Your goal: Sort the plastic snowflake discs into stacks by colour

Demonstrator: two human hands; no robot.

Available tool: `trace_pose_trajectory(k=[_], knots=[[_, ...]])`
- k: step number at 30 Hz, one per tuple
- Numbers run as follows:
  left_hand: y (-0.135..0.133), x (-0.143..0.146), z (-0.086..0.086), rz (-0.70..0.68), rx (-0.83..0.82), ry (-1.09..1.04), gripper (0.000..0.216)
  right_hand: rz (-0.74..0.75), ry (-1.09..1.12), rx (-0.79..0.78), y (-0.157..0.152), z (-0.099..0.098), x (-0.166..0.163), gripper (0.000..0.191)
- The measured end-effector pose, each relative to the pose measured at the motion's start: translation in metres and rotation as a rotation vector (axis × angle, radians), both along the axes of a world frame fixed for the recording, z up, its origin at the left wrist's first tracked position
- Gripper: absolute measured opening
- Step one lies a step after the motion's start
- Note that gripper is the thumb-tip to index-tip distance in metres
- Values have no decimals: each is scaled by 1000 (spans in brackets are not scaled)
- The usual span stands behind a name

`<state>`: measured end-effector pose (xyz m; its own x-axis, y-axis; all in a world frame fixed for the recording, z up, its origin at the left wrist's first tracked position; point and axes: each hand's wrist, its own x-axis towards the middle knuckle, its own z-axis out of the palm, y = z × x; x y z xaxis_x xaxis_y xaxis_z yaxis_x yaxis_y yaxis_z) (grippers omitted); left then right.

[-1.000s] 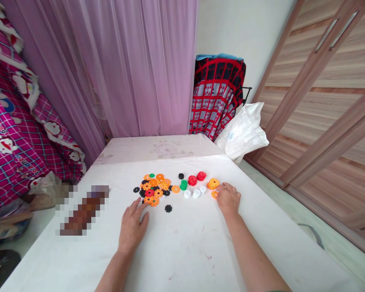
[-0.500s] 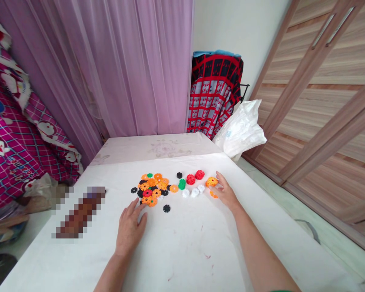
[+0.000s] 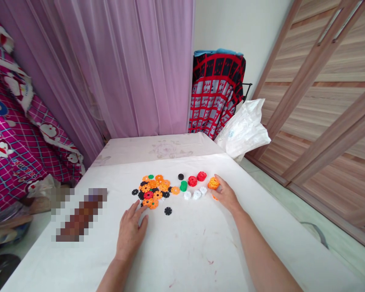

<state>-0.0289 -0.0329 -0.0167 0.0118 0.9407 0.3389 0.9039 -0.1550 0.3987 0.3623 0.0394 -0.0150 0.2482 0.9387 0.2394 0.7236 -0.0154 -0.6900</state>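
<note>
Fingers (image 3: 221,181), right hand (image 3: 230,196), closer around orange stack (image 3: 213,184)

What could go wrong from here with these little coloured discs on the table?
The right hand is right at the orange stack, so a careless nudge might skew or topple it. A loose orange disc lies partly hidden by that hand and could get knocked aside. The left hand has its fingertips at the near edge of the mixed pile, so a sweep could scatter loose discs.
</note>
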Motion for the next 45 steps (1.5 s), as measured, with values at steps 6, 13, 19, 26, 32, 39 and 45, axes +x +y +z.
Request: trace_pose_trajectory(k=[6,13,19,26,32,39,45], knots=[[-1,0,0,-1,13,-4,37,-82,-249,-169,4,12,-3,72],[0,0,-3,-9,34,5,37,-100,-340,-199,6,21,-10,67],[3,2,-2,-5,42,-22,37,-90,-313,-184,5,16,-4,72],[6,1,-6,-4,56,-70,38,-177,-203,244,-12,23,-16,44],[16,0,-3,-16,91,-141,35,364,-446,249,-25,52,-109,28],[17,-2,-6,-21,105,-215,33,523,-716,-7,-1,66,-153,25],[16,0,-3,-20,108,-221,31,551,-770,-93,10,61,-160,27]])
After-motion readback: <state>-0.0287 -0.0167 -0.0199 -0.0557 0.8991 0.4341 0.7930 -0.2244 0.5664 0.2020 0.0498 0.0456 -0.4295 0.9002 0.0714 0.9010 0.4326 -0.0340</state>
